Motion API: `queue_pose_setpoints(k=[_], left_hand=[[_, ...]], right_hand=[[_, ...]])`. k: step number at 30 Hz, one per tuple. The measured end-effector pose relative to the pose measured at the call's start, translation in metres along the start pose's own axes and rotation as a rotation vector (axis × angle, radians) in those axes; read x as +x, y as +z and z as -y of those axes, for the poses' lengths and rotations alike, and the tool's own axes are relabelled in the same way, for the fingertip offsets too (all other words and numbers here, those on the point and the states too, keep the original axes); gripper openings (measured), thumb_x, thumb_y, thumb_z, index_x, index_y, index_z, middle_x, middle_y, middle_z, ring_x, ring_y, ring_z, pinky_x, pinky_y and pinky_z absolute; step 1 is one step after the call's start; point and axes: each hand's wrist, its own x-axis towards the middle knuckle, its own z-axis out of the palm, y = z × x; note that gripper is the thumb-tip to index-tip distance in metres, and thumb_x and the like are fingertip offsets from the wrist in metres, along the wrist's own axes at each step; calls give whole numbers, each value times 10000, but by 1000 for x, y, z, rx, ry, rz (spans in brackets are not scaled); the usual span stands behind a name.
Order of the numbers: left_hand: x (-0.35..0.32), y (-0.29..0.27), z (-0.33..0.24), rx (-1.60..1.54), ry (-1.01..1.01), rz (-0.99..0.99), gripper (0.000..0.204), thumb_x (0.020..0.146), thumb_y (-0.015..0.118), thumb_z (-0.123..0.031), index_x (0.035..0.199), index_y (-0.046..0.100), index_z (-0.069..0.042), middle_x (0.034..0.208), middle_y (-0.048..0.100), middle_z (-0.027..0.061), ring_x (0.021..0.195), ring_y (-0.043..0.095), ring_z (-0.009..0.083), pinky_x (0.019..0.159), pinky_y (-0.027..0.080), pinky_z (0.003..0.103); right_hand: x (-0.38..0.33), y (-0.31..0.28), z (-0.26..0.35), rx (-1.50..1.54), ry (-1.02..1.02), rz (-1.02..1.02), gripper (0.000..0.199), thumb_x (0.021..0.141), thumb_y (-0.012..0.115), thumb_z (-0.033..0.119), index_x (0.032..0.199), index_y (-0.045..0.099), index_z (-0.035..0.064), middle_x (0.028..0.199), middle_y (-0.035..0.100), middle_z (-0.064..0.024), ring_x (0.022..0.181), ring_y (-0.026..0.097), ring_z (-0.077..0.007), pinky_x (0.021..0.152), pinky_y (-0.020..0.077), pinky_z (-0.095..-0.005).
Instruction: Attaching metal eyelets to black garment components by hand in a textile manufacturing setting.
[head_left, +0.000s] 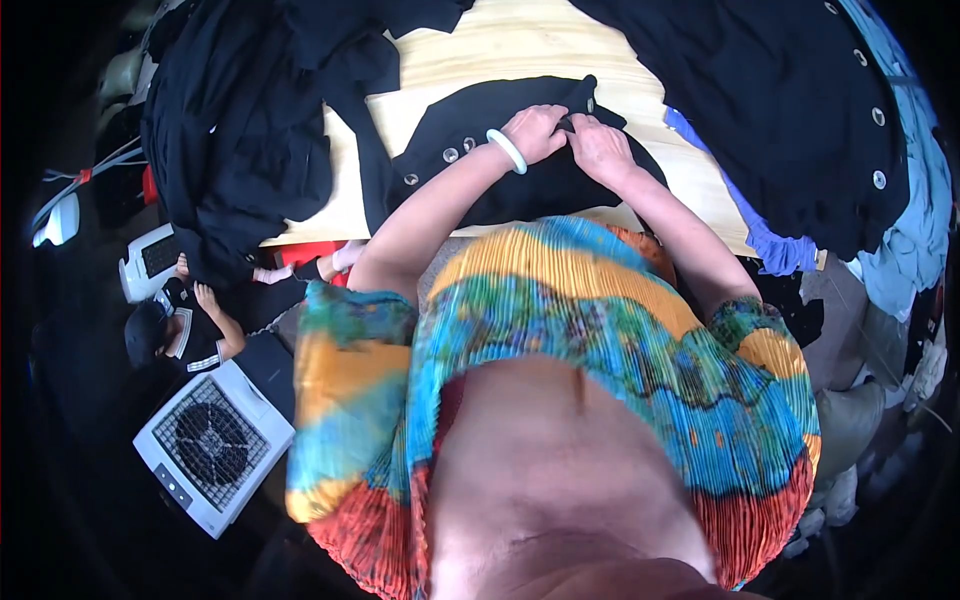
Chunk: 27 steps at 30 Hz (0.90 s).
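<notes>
L hand [533,130]: pinches black garment [480,150], knuckles up.
R hand [598,147]: fingertips hidden in fabric, grip can't tell.
Garment: lower part cut off by arms.
Table [510,45]: pale wood.

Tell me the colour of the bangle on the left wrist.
Pale mint-white ring bangle, clearest in the head view.

Black garment [470,130] with row of pale round buttons, lying flat and partly folded on pale wooden tabletop, near front edge, cloth bunched at upper right.

Pale wooden table [520,45] — black garments [500,150], perhaps blue cloth [770,245].
</notes>
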Motion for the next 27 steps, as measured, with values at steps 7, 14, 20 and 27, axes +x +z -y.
queue_pose_setpoints(k=[7, 14, 20, 27], left_hand=[[-8, 18, -5, 133, -47, -90, 285, 683, 479, -83, 943, 531, 23, 869, 574, 194, 847, 538, 314, 765, 433, 387], [-15, 24, -4, 94, -27, -233, 238, 693, 460, -47, 914, 529, 6, 759, 579, 171, 770, 553, 322, 689, 447, 412], [-16, 3, 3, -306, -101, -106, 254, 752, 434, 29, 994, 482, -34, 916, 550, 133, 885, 544, 254, 781, 424, 309], [-13, -43, -15, -632, -252, 88, 254, 774, 476, -17, 1025, 460, -50, 877, 510, 5, 791, 475, 75, 708, 396, 206]], right_hand=[[1, 4, -6, -7, -83, 137, 157, 761, 438, 109, 820, 477, -32, 736, 569, -210, 685, 576, -331, 622, 463, -406], [5, -9, -8, 15, -118, 227, 156, 753, 423, 95, 842, 474, -21, 714, 566, -213, 695, 570, -336, 635, 458, -412], [13, -19, -14, 481, -123, 341, 172, 775, 494, 123, 924, 507, 40, 730, 535, -174, 686, 542, -254, 668, 426, -325], [11, -10, -20, 872, 28, 253, 174, 765, 573, 193, 826, 547, 33, 643, 519, -56, 622, 459, -92, 608, 401, -253]])
